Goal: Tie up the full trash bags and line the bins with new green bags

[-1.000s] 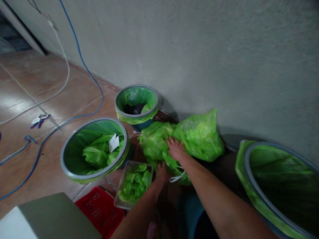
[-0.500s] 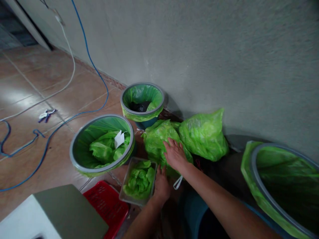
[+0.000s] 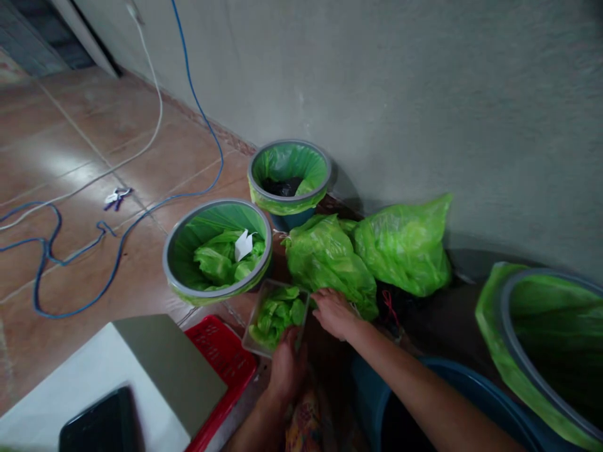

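Note:
A clear plastic container (image 3: 251,344) with crumpled light-green plastic bags (image 3: 277,317) inside stands low in the middle. My left hand (image 3: 288,356) grips its near right side, fingers at the rim and the bags. My right hand (image 3: 335,312) is just right of the container, palm down with fingers stretched out and slightly bent. Its fingertips are close to the container's right corner; contact is unclear. Right behind that hand lies a stuffed green plastic bag (image 3: 325,254), and a second full green bag (image 3: 405,248) leans on the wall.
Lined bins stand left (image 3: 169,251), behind (image 3: 325,164) and right (image 3: 506,314). A blue tub (image 3: 452,370) is near my right forearm. A red plastic basket (image 3: 221,351) sits beside a white box (image 3: 117,370) with a phone (image 3: 101,424). A blue cable (image 3: 117,257) and keys (image 3: 117,198) lie on the floor.
My right hand has come off the top of the stuffed green bag and down toward the container's right corner. My left hand has moved onto the container's near right side. The view has shifted.

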Available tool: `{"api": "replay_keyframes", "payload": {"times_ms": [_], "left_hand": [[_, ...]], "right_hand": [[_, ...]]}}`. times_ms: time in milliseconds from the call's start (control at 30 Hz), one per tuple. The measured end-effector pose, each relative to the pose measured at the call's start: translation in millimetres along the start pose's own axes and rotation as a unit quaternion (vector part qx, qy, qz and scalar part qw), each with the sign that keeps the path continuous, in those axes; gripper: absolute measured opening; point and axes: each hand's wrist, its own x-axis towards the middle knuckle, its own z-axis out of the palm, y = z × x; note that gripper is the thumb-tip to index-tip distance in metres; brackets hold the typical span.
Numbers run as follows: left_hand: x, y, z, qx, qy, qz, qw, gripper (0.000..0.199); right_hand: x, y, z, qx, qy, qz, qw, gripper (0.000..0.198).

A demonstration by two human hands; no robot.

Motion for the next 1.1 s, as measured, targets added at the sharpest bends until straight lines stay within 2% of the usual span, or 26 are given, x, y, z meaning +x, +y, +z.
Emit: {"api": "replay_keyframes", "payload": {"times_ms": [67, 200, 267, 367, 567, 667, 800, 867, 967, 1033, 1100], "left_hand": [[0, -4, -3, 0.058, -0.012, -0.012, 0.998, 0.045], [3, -6, -8, 0.211, -0.087, -0.019, 0.974, 0.043], [3, -8, -10, 0.247, -0.113, -0.022, 0.962, 0.042], [4, -15, -12, 0.267, -0.115, -0.025, 0.956, 0.044], [-4, -25, -13, 0.32, -0.152, -0.025, 0.935, 0.036], [-11, -31, -19, 0.345, -0.121, -0.033, 0.93, 0.036], [-21, -34, -31, 0.378, -0.082, -0.02, 0.922, 0.033], [-27, -34, -35, 0.386, -0.073, -0.014, 0.919, 0.031], [-31, -29, -34, 0.375, -0.046, -0.026, 0.925, 0.035], [-26, -23, -33, 0.35, 0.001, -0.033, 0.936, 0.042], [-14, -17, -31, 0.316, 0.056, -0.029, 0.947, 0.058]], "right_hand": [[-3, 7, 2, 0.006, 0.002, 0.017, 1.0, 0.039], [-7, 21, 9, -0.026, -0.056, 0.101, 0.993, 0.043], [-8, 25, 9, 0.005, -0.018, 0.099, 0.995, 0.046], [-9, 17, -2, 0.073, 0.044, 0.088, 0.993, 0.045], [-29, -22, -22, 0.199, 0.047, 0.043, 0.978, 0.04], [-50, -33, -19, 0.24, 0.056, 0.037, 0.968, 0.039], [-65, -41, -9, 0.233, 0.061, 0.073, 0.968, 0.037], [-57, -50, -4, 0.196, 0.063, 0.073, 0.976, 0.037], [-27, -68, 3, 0.131, 0.095, 0.086, 0.983, 0.039], [-5, -77, 12, 0.096, 0.1, 0.131, 0.982, 0.038], [10, -82, 22, 0.081, 0.077, 0.167, 0.98, 0.037]]}}
